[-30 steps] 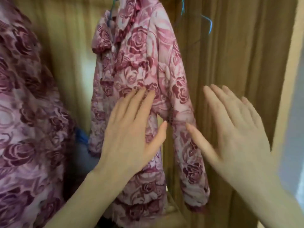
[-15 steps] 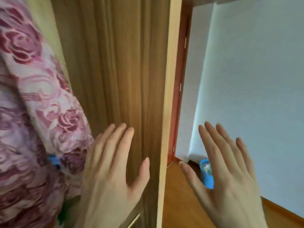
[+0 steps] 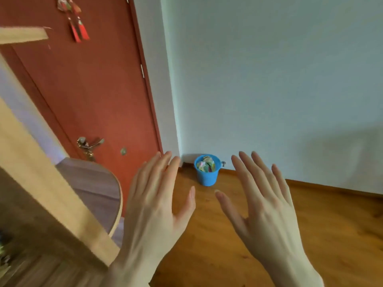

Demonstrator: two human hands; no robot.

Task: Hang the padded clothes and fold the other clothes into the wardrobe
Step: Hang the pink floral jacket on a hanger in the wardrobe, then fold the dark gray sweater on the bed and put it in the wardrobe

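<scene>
Both my hands are raised in front of me with straight, spread fingers and hold nothing. My left hand (image 3: 157, 206) is at centre, just right of the wardrobe's light wooden side edge (image 3: 43, 183). My right hand (image 3: 263, 206) hovers beside it over the floor. No clothes are in view; the pink rose-patterned padded jacket is out of frame.
A red door (image 3: 93, 96) with a metal handle (image 3: 89, 144) and a hanging red tassel ornament (image 3: 75, 23) stands behind the wardrobe. A small blue bucket (image 3: 206, 171) with colourful contents sits in the corner on the wooden floor (image 3: 310, 235). A white wall (image 3: 269, 79) fills the right.
My view has swung right, away from the hanging pink padded jacket and the wardrobe interior to the door, wall and floor. Both hands stayed raised and empty.
</scene>
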